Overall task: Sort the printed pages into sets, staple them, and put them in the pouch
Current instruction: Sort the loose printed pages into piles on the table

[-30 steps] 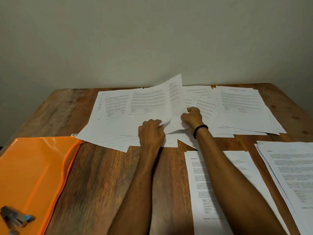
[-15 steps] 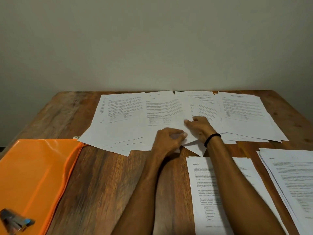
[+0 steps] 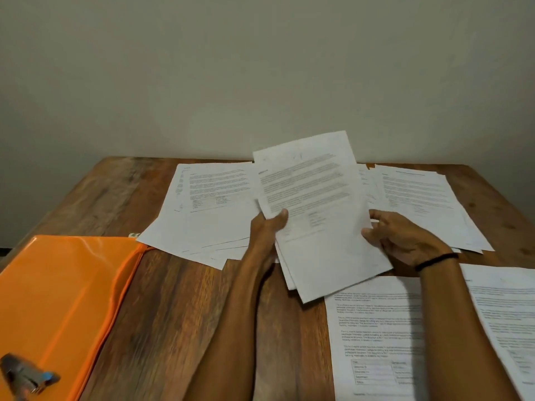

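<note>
My left hand [image 3: 269, 227] pinches the lifted sheaf of pages [image 3: 315, 204] at its near-left edge, and my right hand [image 3: 405, 241] pinches the opposite edge. The sheets look light, floppy and slippery, so both side edges seem the best hold.

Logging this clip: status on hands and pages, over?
Left hand and right hand grip stack of pages, off the table. Stapler idle on pouch. Loose pages spread behind.

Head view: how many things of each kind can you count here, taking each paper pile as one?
Paper piles lying flat: 4
Held paper set: 1
Orange pouch: 1
Stapler: 1
Left hand, right hand: 2
Total: 9
</note>
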{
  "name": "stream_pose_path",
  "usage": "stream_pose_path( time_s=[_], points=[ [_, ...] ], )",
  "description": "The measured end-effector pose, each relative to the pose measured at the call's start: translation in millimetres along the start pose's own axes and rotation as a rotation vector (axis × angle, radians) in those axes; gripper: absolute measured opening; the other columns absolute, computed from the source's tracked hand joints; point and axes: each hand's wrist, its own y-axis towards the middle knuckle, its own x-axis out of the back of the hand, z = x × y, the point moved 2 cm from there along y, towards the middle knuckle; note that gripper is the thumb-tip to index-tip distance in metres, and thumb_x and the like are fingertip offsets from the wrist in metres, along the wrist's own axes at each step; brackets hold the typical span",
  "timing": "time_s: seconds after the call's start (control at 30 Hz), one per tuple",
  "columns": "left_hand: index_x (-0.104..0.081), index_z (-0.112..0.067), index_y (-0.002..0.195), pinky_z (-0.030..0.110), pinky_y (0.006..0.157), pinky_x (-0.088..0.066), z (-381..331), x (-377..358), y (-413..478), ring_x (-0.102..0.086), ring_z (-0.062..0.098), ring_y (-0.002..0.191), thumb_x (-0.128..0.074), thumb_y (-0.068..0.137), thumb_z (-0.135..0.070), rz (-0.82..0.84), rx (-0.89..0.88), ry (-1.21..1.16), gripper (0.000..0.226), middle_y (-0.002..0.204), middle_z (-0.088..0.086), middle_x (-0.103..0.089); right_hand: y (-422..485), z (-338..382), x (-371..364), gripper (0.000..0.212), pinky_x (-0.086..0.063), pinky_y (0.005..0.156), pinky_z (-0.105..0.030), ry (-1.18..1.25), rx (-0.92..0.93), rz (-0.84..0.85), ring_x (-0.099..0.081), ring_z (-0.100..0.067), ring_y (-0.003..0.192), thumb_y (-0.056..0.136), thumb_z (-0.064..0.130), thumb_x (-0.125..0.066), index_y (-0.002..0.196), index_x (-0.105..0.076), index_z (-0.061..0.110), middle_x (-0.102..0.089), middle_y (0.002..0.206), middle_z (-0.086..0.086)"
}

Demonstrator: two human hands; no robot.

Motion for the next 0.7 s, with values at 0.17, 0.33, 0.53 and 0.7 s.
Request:
stream_pose_path(
  time_s=[0.17,0.33,0.53,0.7],
  points=[
    [-0.06,-0.004,0.132,0.053,0.098,-0.053,0,7,2,-0.067,0.031,0.114,-0.066,0.089,0.01,-0.02,-0.079,0.031,0.046,0.124,0.012,-0.07,-2,0,-22,0.039,-0.056,0.094,-0.034,-0.148,0.13,-0.06,-0.069,-0.019,0.11,0.083,0.014,-0.079,0.12,-0.068,0.009,-0.074,0.117,-0.001],
    [-0.059,-0.006,0.129,0.05,0.094,-0.055,-1,16,5,-0.065,0.034,0.116,-0.065,0.081,0.022,-0.018,-0.14,-0.019,0.056,0.123,0.014,-0.069,2,8,-50,0.037,-0.058,0.088,-0.029,-0.048,0.263,-0.143,-0.071,-0.014,0.105,0.083,-0.001,-0.076,0.117,-0.071,0.014,-0.075,0.113,0.003],
    [-0.058,-0.004,0.13,0.047,0.092,-0.056,-1,19,9,-0.065,0.033,0.116,-0.061,0.078,0.028,-0.036,-0.128,-0.003,0.061,0.123,0.014,-0.069,8,11,-51,0.04,-0.058,0.088,-0.029,-0.078,0.245,-0.169,-0.072,-0.017,0.103,0.081,-0.011,-0.073,0.112,-0.072,0.015,-0.076,0.108,0.001],
    [-0.056,-0.003,0.134,0.06,0.097,-0.051,-12,15,1,-0.065,0.037,0.115,-0.068,0.088,0.004,0.029,-0.073,0.019,0.048,0.127,0.018,-0.067,3,25,-47,0.02,-0.058,0.077,-0.022,-0.127,0.289,-0.313,-0.072,-0.007,0.094,0.09,0.015,-0.074,0.109,-0.07,0.009,-0.075,0.105,-0.001]
  ],
)
